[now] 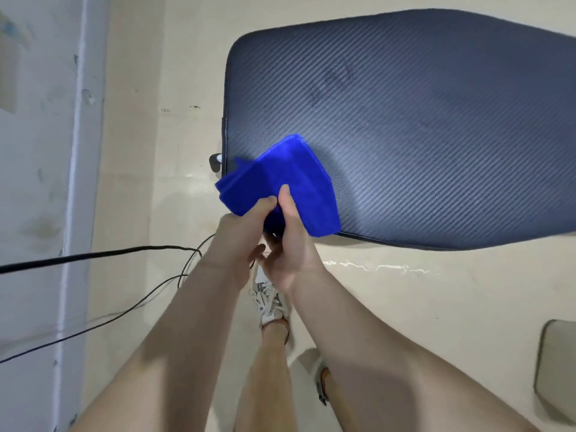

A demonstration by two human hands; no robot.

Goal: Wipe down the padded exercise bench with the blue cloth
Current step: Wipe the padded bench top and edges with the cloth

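The padded exercise bench (420, 126) is a dark pad with a fine woven texture, filling the upper right of the head view. A folded blue cloth (290, 176) hangs over the pad's near left corner. My left hand (240, 235) pinches the cloth's left lower edge. My right hand (290, 244) grips the cloth from below, its thumb lying on top of the fabric. The two hands touch each other just off the bench's near edge.
Black cables (124, 254) run across the beige floor at the left, beside a pale wall (37, 182). My legs and a white sneaker (269, 300) stand below the hands. A beige pad (558, 369) sits at the lower right edge.
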